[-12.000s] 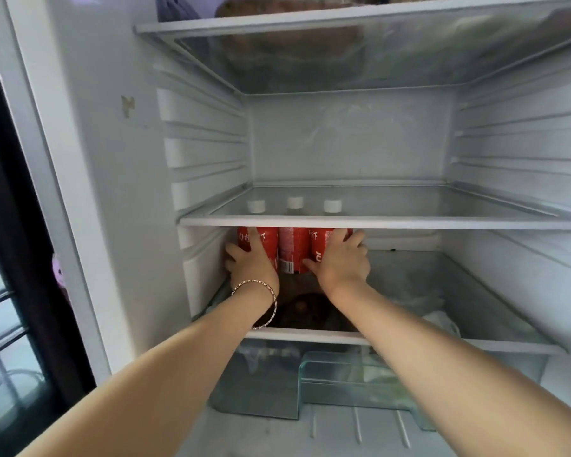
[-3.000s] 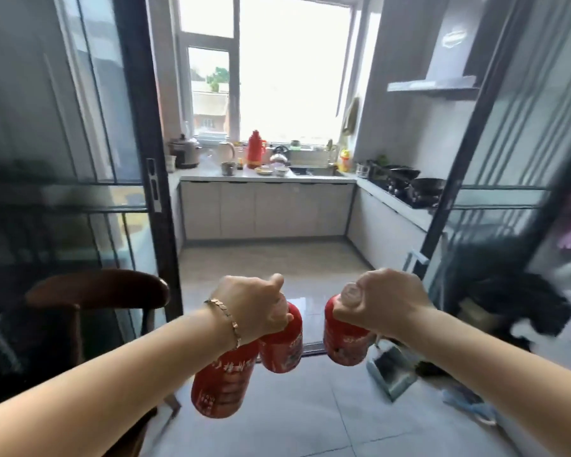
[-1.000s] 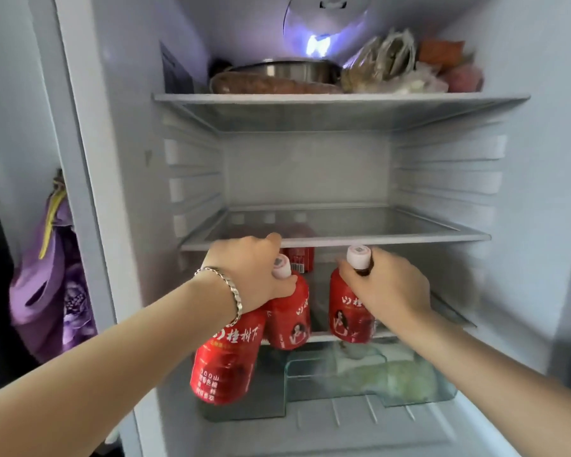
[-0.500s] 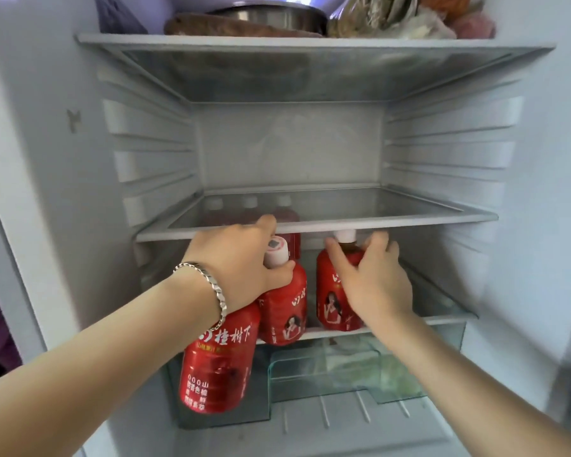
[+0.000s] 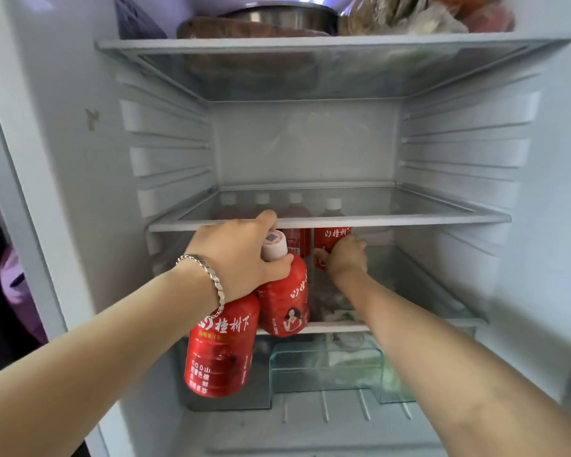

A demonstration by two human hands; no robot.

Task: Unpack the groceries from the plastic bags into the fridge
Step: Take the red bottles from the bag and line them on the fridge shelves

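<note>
Our left hand (image 5: 241, 255) grips by their necks two red plastic drink bottles with white caps (image 5: 221, 354) before the fridge's lower glass shelf (image 5: 337, 327), while our right hand (image 5: 346, 258) curls round a third red bottle (image 5: 332, 234) standing deeper in; we judge them heavy, stiff and slick, best held at the neck.
</note>
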